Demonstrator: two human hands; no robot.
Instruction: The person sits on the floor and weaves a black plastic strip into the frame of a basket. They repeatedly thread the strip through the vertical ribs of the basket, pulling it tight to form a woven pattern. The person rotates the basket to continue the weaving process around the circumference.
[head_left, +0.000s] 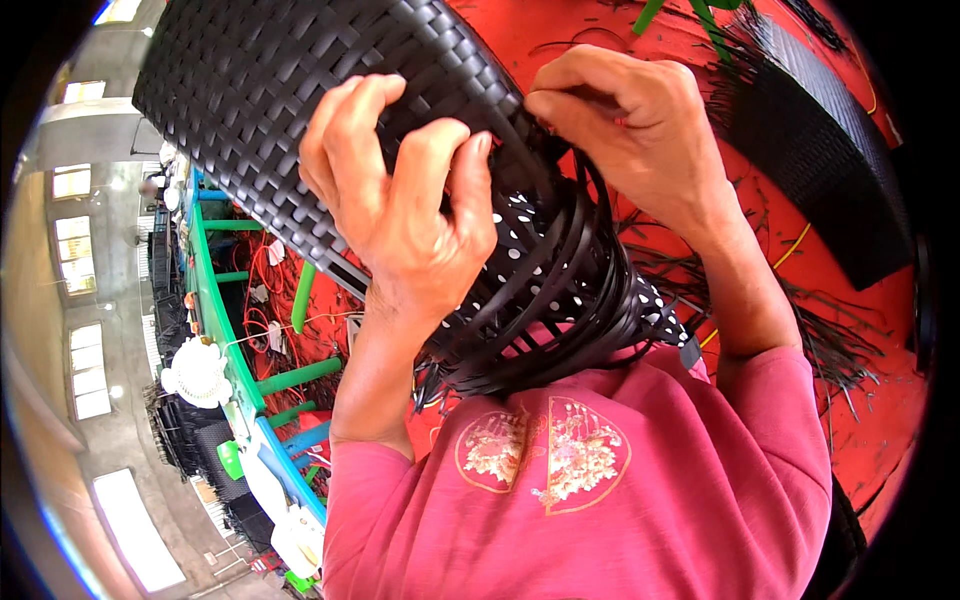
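Note:
A black woven panel [270,110] of flat plastic strips slants across the upper left, its edge running down past my hands. My left hand [400,200] lies against its woven face, fingers bent and apart, with nothing visible between them. At the panel's right edge my right hand [635,125] is closed in a pinch on a black strip [535,122]; the fingertips partly hide it. Long loose black strips [560,340] hang in a looped bundle below both hands, close to my chest. Black cloth with white dots [515,225] shows between the strips.
Another curved black woven piece [830,150] with frayed strip ends lies at the right on a red surface [850,325]. Cut strips [840,350] are scattered there. Green bars [300,376] and a white ruffled object [197,372] are at the left.

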